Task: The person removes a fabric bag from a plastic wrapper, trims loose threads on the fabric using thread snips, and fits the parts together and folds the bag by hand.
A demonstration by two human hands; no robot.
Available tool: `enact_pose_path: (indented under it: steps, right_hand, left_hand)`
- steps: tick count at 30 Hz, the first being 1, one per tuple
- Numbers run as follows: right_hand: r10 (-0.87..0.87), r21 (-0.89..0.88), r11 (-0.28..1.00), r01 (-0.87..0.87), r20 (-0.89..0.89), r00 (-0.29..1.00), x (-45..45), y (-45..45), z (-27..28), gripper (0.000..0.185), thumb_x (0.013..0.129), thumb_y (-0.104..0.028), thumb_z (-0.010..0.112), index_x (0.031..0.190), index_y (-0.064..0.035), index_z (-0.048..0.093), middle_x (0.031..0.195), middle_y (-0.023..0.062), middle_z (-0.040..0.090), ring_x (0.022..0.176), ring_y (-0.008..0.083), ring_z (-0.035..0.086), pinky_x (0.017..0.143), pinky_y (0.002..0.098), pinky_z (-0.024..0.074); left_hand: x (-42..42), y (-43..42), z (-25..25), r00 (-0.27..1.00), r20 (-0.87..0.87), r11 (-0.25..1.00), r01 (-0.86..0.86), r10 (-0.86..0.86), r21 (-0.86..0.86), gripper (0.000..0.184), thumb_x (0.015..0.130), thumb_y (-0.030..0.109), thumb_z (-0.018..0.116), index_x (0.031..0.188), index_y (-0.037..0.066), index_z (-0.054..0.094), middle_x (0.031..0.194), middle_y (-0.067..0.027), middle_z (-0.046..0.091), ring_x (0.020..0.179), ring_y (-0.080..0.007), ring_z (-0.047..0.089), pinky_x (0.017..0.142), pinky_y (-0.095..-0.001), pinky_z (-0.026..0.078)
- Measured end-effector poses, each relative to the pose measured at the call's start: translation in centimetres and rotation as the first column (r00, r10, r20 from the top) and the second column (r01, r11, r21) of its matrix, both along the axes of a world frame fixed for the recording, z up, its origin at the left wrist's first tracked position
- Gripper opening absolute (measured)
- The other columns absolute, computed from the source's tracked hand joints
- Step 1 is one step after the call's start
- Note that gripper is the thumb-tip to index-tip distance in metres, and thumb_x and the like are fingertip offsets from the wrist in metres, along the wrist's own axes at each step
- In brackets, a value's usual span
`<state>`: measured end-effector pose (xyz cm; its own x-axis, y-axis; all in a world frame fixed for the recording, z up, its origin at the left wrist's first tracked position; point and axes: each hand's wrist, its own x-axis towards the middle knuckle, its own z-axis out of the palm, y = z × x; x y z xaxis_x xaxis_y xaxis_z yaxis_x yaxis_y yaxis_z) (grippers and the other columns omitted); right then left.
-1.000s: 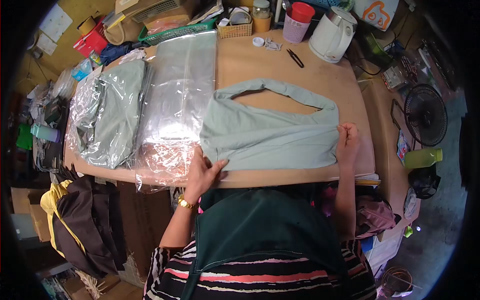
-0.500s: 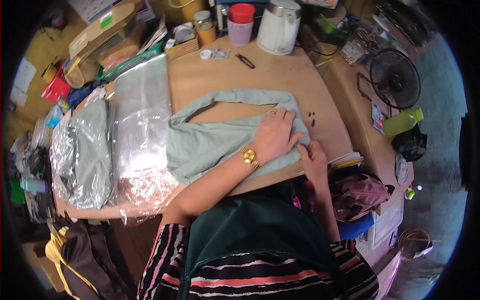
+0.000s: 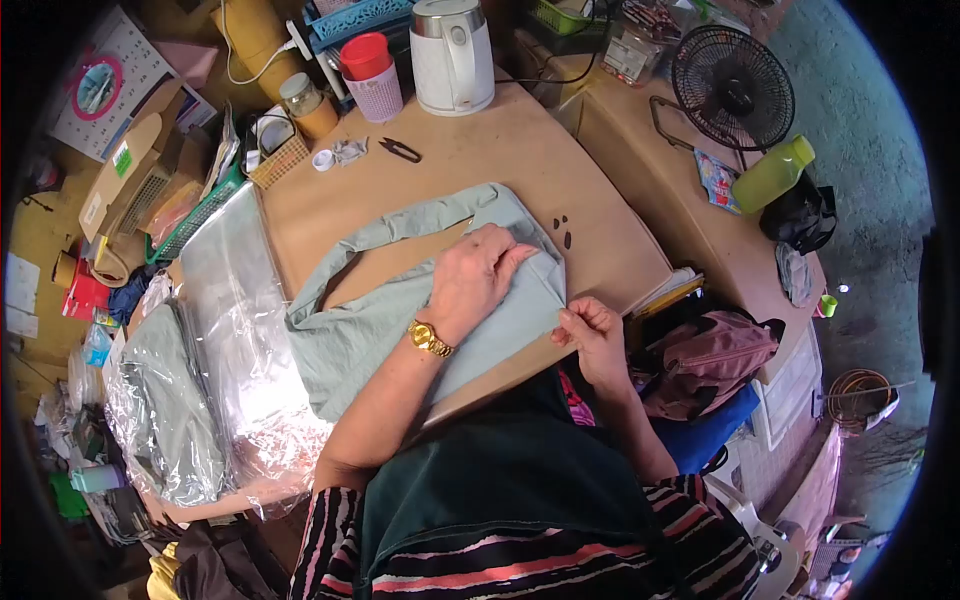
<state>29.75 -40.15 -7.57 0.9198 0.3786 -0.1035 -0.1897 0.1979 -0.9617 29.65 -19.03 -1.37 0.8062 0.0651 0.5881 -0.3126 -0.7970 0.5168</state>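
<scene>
A pale grey-green cloth bag (image 3: 400, 270) lies flat on the brown-covered table, its long strap looped towards the back. My left hand (image 3: 475, 278), with a gold watch at the wrist, rests on the bag's right part. Its fingers are curled and pinch at the cloth near the upper right. At the bag's lower right corner my right hand (image 3: 592, 335) has thumb and fingertips pressed together on the edge. Whether a loose thread is also in that pinch is too small to tell.
Left of the bag lie clear plastic sleeves (image 3: 230, 265) and a plastic-wrapped grey-green cloth item (image 3: 170, 405). Thread snips (image 3: 400, 150), a white kettle (image 3: 452, 60) and a red-lidded cup (image 3: 372, 85) are at the back. A black fan (image 3: 733, 88) and green bottle (image 3: 773, 175) stand right.
The view has swung to the right. My left hand has gone from spread flat on the bag to curled fingers. My right hand keeps its pinch at the bag's corner.
</scene>
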Motion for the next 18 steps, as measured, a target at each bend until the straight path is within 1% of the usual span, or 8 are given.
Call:
enact_pose_path:
  steps: [3,4,6,9,13,16,17,18]
  right_hand:
    - [0.1,0.065,0.994,-0.092,-0.139,0.985,-0.2,-0.4,0.5,0.013,0.092,-0.011,0.062,0.086,-0.0015,0.056,0.073,0.0029,0.061,0.062,0.0099,0.06,0.061,0.0245,0.0505]
    - [0.096,0.067,0.994,-0.087,-0.141,0.985,-0.2,-0.1,0.8,0.013,0.092,-0.011,0.062,0.086,-0.0015,0.056,0.073,0.0029,0.061,0.062,0.0099,0.06,0.061,0.0245,0.0505]
    - [0.019,0.14,0.99,0.022,-0.282,0.959,0.3,0.7,1.6,0.011,0.093,-0.011,0.061,0.089,-0.0029,0.055,0.078,0.0029,0.06,0.062,0.0114,0.06,0.062,0.0278,0.0544]
    - [0.124,0.27,0.962,-0.045,-0.281,0.952,1.5,0.6,-1.9,0.013,0.093,-0.011,0.062,0.094,-0.0047,0.051,0.079,0.002,0.057,0.062,0.0111,0.059,0.061,0.031,0.057]
    - [0.131,0.208,0.975,-0.078,-0.253,0.959,-0.1,0.8,-1.3,0.017,0.091,-0.007,0.064,0.098,-0.0063,0.048,0.078,0.0013,0.056,0.062,0.011,0.059,0.057,0.0309,0.0566]
    - [0.126,0.089,0.99,-0.108,-0.222,0.967,-1.1,-0.1,-0.7,0.025,0.086,-0.005,0.07,0.098,-0.0056,0.048,0.08,0.0031,0.057,0.061,0.0109,0.059,0.057,0.0268,0.0537]
    - [0.139,-0.278,0.956,-0.098,0.133,0.981,-1.3,-0.5,0.0,0.03,0.083,-0.005,0.073,0.1,-0.0039,0.049,0.083,0.0052,0.058,0.065,0.0134,0.06,0.062,0.028,0.0527]
    - [0.199,-0.442,0.896,-0.05,0.299,0.933,-1.3,-0.4,0.7,0.032,0.081,-0.005,0.074,0.101,-0.003,0.049,0.084,0.0062,0.059,0.068,0.0147,0.061,0.065,0.0286,0.0522]
  left_hand:
    - [0.1,0.1,-0.7,0.996,0.081,0.999,0.033,-0.032,-0.012,0.019,0.081,0.02,0.073,0.078,0.006,0.061,0.068,-0.0081,0.057,0.061,-0.0272,0.058,0.054,-0.0363,0.046]
    - [0.2,0.1,-0.8,0.989,0.133,0.998,0.066,-0.062,-0.021,0.018,0.081,0.019,0.074,0.078,0.005,0.063,0.065,-0.0089,0.055,0.058,-0.0264,0.056,0.052,-0.035,0.045]
    - [0.2,-0.2,-0.5,0.985,0.13,0.991,0.119,-0.111,-0.053,0.016,0.081,0.018,0.074,0.079,0.005,0.063,0.066,-0.0085,0.056,0.058,-0.0258,0.056,0.052,-0.0346,0.045]
    - [-0.2,-0.3,-0.3,0.983,0.123,0.987,0.146,-0.138,-0.06,0.015,0.081,0.016,0.074,0.078,0.006,0.064,0.067,-0.008,0.057,0.058,-0.0252,0.057,0.052,-0.034,0.045]
    - [-1.1,0.4,-0.9,0.987,0.095,0.99,0.135,-0.132,-0.03,0.017,0.08,0.018,0.074,0.077,0.006,0.063,0.067,-0.008,0.059,0.057,-0.0253,0.058,0.052,-0.0336,0.045]
    - [-2.6,0.8,-1.1,0.994,-0.006,0.994,0.111,-0.111,0.008,0.019,0.081,0.02,0.074,0.075,0.006,0.062,0.066,-0.008,0.059,0.056,-0.0259,0.058,0.052,-0.0343,0.046]
    - [-2.9,1.1,-1.0,0.994,-0.012,0.994,0.108,-0.108,0.009,0.019,0.081,0.02,0.074,0.075,0.006,0.062,0.066,-0.008,0.059,0.056,-0.0259,0.058,0.052,-0.0343,0.046]
    - [-3.1,1.4,-0.7,0.994,-0.018,0.994,0.111,-0.111,-0.005,0.02,0.081,0.02,0.074,0.073,0.006,0.061,0.066,-0.0081,0.059,0.056,-0.0261,0.058,0.052,-0.0345,0.046]
